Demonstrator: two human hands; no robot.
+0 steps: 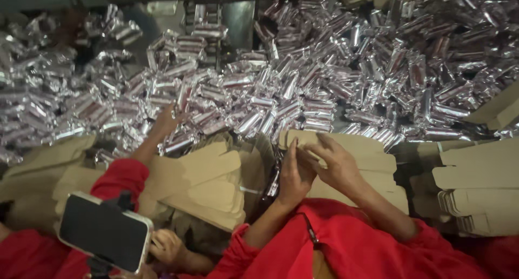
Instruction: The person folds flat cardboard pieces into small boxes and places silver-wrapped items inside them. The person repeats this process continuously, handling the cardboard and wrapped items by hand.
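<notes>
My left hand (294,173) and my right hand (338,163) meet at the middle of the view, both in red sleeves. Together they grip a flat tan cardboard carton (303,138) at its top edge, fingers curled over it. The carton lies on a stack of flat cartons (378,165) just under my hands. Right behind it spreads a big heap of silver foil packets (303,90), each a short wrapped roll with a dark band.
A co-worker's hand (167,119) in a red sleeve reaches into the packets at the left; their other hand (167,246) is low by a mounted phone (105,230). More carton stacks sit at left (205,187) and right (476,187).
</notes>
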